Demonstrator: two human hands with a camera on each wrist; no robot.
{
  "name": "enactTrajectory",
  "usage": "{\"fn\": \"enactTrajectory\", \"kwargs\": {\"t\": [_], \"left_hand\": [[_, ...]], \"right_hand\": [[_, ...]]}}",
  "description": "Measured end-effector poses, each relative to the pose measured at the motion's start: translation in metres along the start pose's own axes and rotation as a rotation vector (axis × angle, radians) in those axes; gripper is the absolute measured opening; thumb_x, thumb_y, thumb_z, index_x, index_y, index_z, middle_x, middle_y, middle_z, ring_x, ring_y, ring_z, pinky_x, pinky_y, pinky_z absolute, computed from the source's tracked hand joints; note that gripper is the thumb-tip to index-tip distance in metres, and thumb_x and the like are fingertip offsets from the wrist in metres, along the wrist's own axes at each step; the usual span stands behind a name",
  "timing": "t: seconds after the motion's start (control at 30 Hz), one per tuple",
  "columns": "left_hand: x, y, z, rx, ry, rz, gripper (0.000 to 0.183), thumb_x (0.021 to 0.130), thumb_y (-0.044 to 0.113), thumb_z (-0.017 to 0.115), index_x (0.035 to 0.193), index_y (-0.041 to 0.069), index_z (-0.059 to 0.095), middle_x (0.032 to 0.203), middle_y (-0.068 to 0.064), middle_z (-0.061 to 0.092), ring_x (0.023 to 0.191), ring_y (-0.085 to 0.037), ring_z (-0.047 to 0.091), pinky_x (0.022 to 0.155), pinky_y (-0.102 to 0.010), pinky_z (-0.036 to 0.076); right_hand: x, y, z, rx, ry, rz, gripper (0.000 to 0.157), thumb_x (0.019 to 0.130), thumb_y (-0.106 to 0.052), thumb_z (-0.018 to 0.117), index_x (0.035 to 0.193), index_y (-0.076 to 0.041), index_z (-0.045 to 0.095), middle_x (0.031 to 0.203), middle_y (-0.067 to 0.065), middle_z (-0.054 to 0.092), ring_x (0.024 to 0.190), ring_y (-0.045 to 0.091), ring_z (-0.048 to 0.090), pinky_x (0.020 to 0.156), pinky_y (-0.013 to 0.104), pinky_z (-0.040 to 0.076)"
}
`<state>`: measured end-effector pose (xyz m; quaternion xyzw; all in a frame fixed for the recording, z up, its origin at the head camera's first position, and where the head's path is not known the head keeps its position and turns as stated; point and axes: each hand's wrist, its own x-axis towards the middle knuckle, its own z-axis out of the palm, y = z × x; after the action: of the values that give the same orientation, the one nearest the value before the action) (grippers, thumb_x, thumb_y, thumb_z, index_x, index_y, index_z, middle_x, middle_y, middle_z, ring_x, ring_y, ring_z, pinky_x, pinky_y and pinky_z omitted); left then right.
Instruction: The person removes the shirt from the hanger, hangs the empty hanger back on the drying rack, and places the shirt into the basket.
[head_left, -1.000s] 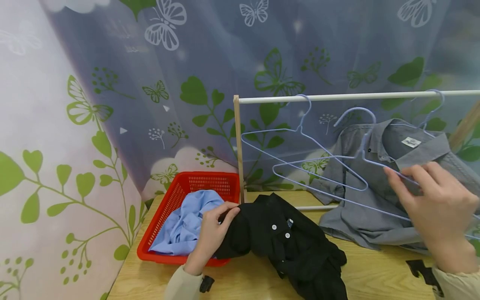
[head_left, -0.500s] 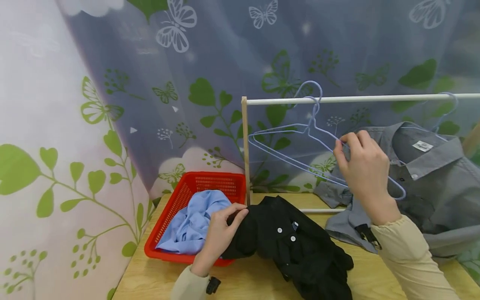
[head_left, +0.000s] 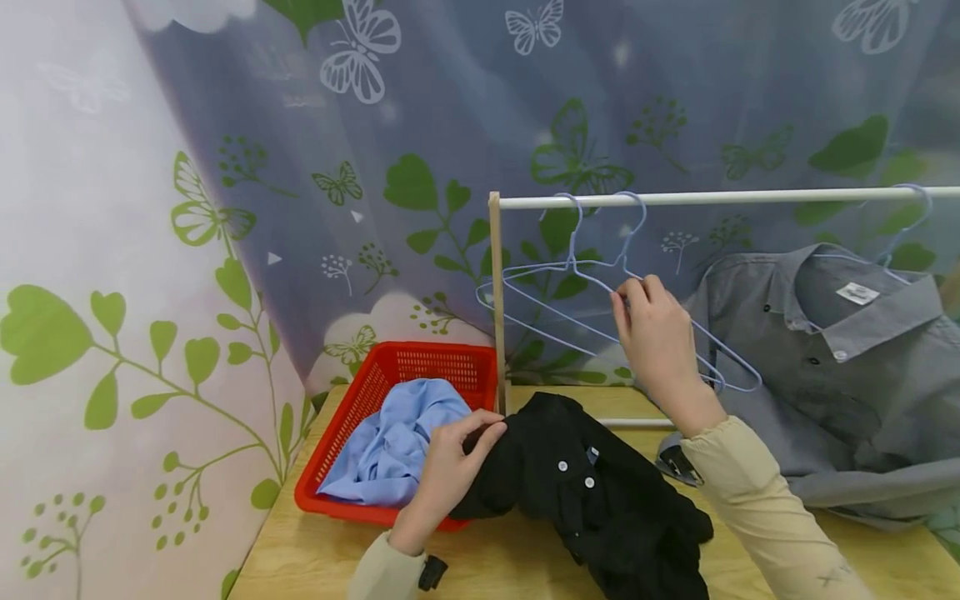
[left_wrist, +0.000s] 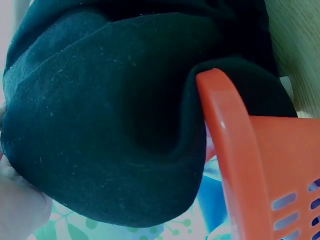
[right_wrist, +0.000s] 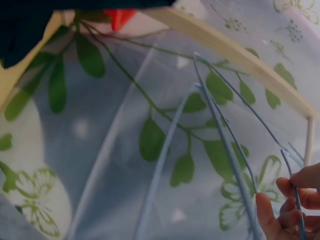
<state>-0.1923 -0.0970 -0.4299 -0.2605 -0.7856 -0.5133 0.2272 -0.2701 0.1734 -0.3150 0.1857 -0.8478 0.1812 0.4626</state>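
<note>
In the head view my left hand (head_left: 450, 471) pinches the edge of a black shirt (head_left: 622, 508) with white buttons, beside the basket. The left wrist view is mostly filled by the black cloth (left_wrist: 100, 110), which drapes by the basket's rim. My right hand (head_left: 660, 342) pinches one shoulder of a light-blue clothes hanger (head_left: 574, 242), whose hook sits at the rail. Just right of it, a second hanger (head_left: 637, 225) hangs on the rail, overlapping the first. Thumb and fingers around the hanger wire (right_wrist: 296, 195) show in the right wrist view.
A red basket (head_left: 315, 467) holding light-blue clothing (head_left: 405, 433) stands left on the wooden table (head_left: 300, 567). Behind is a rack with a white rail (head_left: 750, 198) and a wooden post (head_left: 497, 300). A grey shirt (head_left: 885, 367) hangs on another hanger at right.
My right hand has carried the hanger leftward, and its hook has come up to the rail, left of the second hanger. My left hand keeps its pinch on the black shirt.
</note>
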Motion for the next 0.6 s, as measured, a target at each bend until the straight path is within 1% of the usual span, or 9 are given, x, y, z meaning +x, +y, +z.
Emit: {"fn": "enactTrajectory", "kwargs": {"t": [0.07, 0.13, 0.2, 0.27, 0.33, 0.43, 0.5, 0.6], "left_hand": [[0.0, 0.0, 0.0, -0.005, -0.001, -0.002, 0.012, 0.099, 0.02, 0.067, 0.103, 0.013, 0.076, 0.095, 0.001, 0.077, 0.082, -0.011, 0.069, 0.075, -0.028, 0.058], [0.0, 0.0, 0.0, -0.009, -0.003, -0.005, 0.012, 0.099, 0.02, 0.067, 0.102, 0.013, 0.076, 0.095, 0.001, 0.077, 0.082, -0.01, 0.068, 0.075, -0.028, 0.058], [0.0, 0.0, 0.001, -0.012, -0.005, -0.008, 0.012, 0.099, 0.02, 0.067, 0.102, 0.013, 0.076, 0.094, 0.001, 0.077, 0.081, -0.01, 0.068, 0.075, -0.028, 0.058], [-0.001, 0.0, 0.001, -0.015, -0.006, -0.011, 0.012, 0.099, 0.019, 0.067, 0.102, 0.013, 0.076, 0.094, 0.001, 0.077, 0.081, -0.01, 0.068, 0.074, -0.028, 0.058], [-0.001, 0.0, 0.002, -0.015, -0.006, -0.011, 0.012, 0.099, 0.019, 0.067, 0.102, 0.013, 0.076, 0.094, 0.001, 0.077, 0.08, -0.01, 0.068, 0.073, -0.027, 0.057], [0.0, 0.0, 0.003, -0.017, -0.005, -0.012, 0.012, 0.099, 0.02, 0.067, 0.103, 0.013, 0.076, 0.092, 0.001, 0.076, 0.078, -0.01, 0.067, 0.071, -0.027, 0.057], [0.0, 0.0, 0.004, -0.018, -0.003, -0.011, 0.012, 0.099, 0.02, 0.066, 0.103, 0.013, 0.076, 0.09, 0.001, 0.076, 0.076, -0.01, 0.067, 0.07, -0.026, 0.056], [0.001, 0.001, 0.006, -0.016, 0.004, -0.01, 0.012, 0.099, 0.02, 0.066, 0.102, 0.013, 0.076, 0.089, 0.002, 0.075, 0.076, -0.009, 0.066, 0.07, -0.026, 0.056]], "right_hand": [[-0.004, -0.001, 0.004, 0.015, -0.005, 0.002, 0.012, 0.099, -0.007, 0.065, 0.093, 0.004, 0.063, 0.083, 0.019, 0.056, 0.062, 0.033, 0.054, 0.053, 0.046, 0.048], [-0.006, -0.002, 0.005, 0.007, -0.001, 0.007, 0.012, 0.098, -0.008, 0.066, 0.093, 0.003, 0.064, 0.083, 0.018, 0.057, 0.062, 0.033, 0.054, 0.051, 0.046, 0.047], [-0.008, -0.003, 0.003, -0.021, 0.003, 0.023, 0.013, 0.099, -0.012, 0.066, 0.094, 0.0, 0.066, 0.084, 0.017, 0.058, 0.065, 0.034, 0.055, 0.048, 0.045, 0.045], [-0.01, -0.005, -0.003, -0.058, 0.003, 0.033, 0.015, 0.099, -0.018, 0.067, 0.097, -0.003, 0.067, 0.088, 0.016, 0.06, 0.071, 0.036, 0.056, 0.045, 0.045, 0.043], [-0.012, -0.01, -0.012, -0.084, 0.004, 0.036, 0.017, 0.098, -0.022, 0.068, 0.099, -0.005, 0.068, 0.094, 0.017, 0.061, 0.08, 0.038, 0.057, 0.048, 0.046, 0.045], [-0.016, -0.018, -0.026, -0.091, 0.016, 0.01, 0.019, 0.098, -0.023, 0.068, 0.103, -0.005, 0.068, 0.099, 0.019, 0.062, 0.088, 0.04, 0.055, 0.058, 0.049, 0.049], [-0.021, -0.022, -0.034, -0.083, 0.029, -0.011, 0.019, 0.098, -0.022, 0.069, 0.103, -0.004, 0.069, 0.1, 0.019, 0.063, 0.09, 0.041, 0.055, 0.064, 0.05, 0.05], [-0.029, -0.026, -0.039, -0.07, 0.047, -0.033, 0.016, 0.096, -0.02, 0.071, 0.102, -0.005, 0.07, 0.097, 0.018, 0.064, 0.087, 0.041, 0.056, 0.062, 0.05, 0.05]]}}
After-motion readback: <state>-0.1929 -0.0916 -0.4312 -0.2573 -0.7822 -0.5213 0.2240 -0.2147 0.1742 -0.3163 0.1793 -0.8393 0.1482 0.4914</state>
